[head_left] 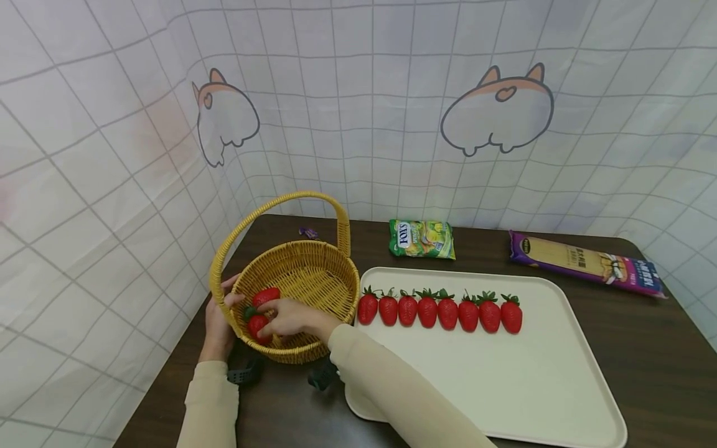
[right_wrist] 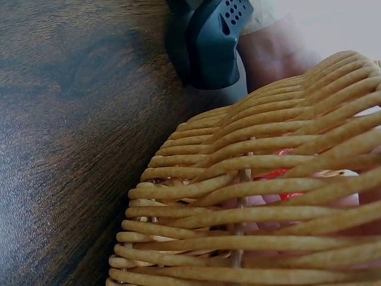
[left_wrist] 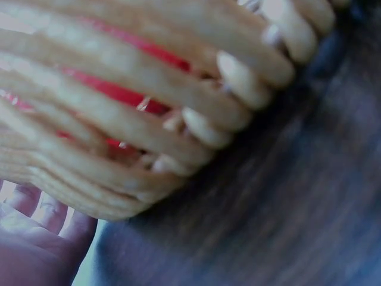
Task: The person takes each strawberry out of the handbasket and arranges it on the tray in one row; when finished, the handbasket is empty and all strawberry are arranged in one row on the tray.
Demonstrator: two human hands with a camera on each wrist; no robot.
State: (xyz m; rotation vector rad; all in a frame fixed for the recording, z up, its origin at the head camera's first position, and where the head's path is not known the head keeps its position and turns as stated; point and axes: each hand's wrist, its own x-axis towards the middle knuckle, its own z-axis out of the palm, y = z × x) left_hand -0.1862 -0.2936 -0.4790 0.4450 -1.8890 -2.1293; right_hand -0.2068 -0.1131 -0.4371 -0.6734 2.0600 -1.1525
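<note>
A yellow woven basket (head_left: pixel 322 261) with a tall arched handle stands at the left of the table. My left hand (head_left: pixel 218 320) grips its left rim, fingertips over the edge; in the left wrist view the palm and fingers (left_wrist: pixel 50 217) lie beside the outer weave. My right hand (head_left: pixel 291 317) reaches down inside and pinches a red strawberry (head_left: pixel 257 328) between thumb and fingers. Another strawberry (head_left: pixel 266 297) lies just behind it against the basket's left wall. Through the weave in the right wrist view, bits of red and of the hand show.
Right of the basket lies a white tray (head_left: pixel 482 386), with a row of several strawberries (head_left: pixel 427 311) along its far side. Behind stand a green candy bag (head_left: pixel 422 239), a small purple wrapped piece (head_left: pixel 309 233) and a long purple noodle packet (head_left: pixel 588 264). Gridded cloth (head_left: pixel 358 124) hangs behind.
</note>
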